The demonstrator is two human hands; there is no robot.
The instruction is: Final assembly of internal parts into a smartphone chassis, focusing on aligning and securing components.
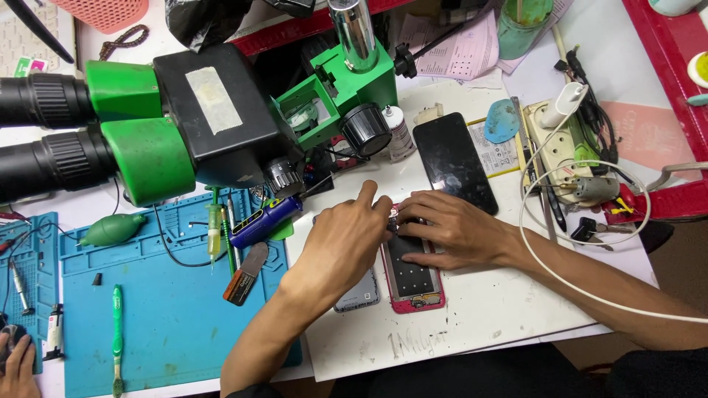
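Note:
An opened pink-framed phone (413,284) lies face down on the white board (487,309), its insides showing. My left hand (345,239) rests over its upper left corner, fingers bent onto the top edge. My right hand (450,230) lies flat across the phone's upper part, fingertips pressing near the same top edge. A grey phone back cover (360,296) lies partly under my left hand. A separate black phone screen (453,162) lies just beyond my right hand.
A green and black stereo microscope (184,118) hangs over the bench at the left. A blue repair mat (162,309) holds a green toothbrush (116,339), blower and tools. A power strip (560,147) with a white cable sits right. Another person's hand (16,365) shows bottom left.

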